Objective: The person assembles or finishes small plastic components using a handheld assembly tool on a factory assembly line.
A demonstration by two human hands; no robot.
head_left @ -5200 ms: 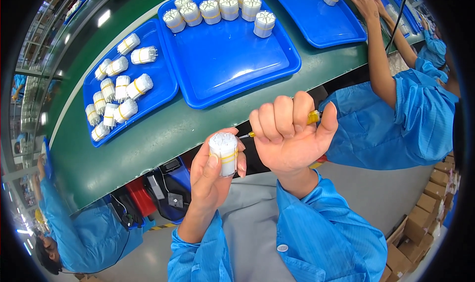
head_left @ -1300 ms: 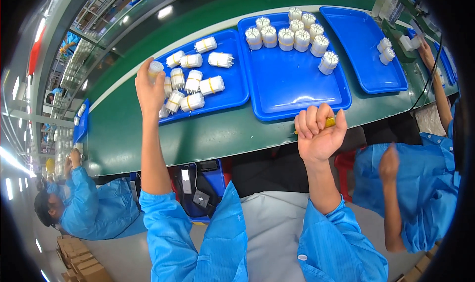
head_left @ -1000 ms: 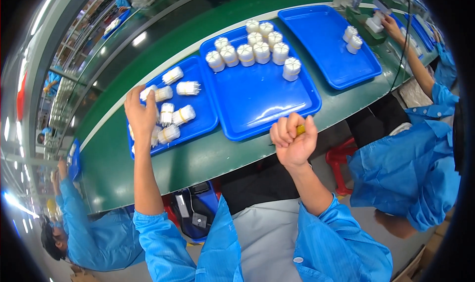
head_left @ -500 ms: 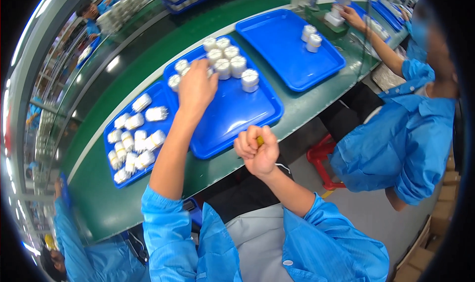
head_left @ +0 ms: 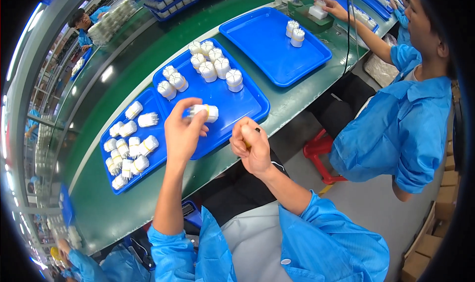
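My left hand [head_left: 184, 133] is raised over the near side of the middle blue tray [head_left: 232, 126]. Between its thumb and fingers is a white cylindrical part [head_left: 211, 113] with a yellow band, lying sideways. Close by on the right, my right hand [head_left: 253, 148] is curled around a small yellow object [head_left: 247, 144]; a dark tip shows by the thumb, and its kind is hidden. Several white cylinders [head_left: 208, 71] stand upright in the middle tray. The left blue tray [head_left: 158, 166] holds several yellow-banded white cylinders [head_left: 127, 129] lying loosely, some with pins showing.
A third blue tray [head_left: 269, 44] with two white cylinders [head_left: 297, 37] lies at the right on the green bench [head_left: 99, 203]. A co-worker [head_left: 391, 128] on a red stool [head_left: 319, 155] handles a white piece at the far right. Stacked trays [head_left: 170, 4] stand at the back.
My left hand has drawn back toward me from the upright cylinders and now shows a white cylinder in its fingers. My right hand stays curled, turned slightly. The whole view has shifted a little.
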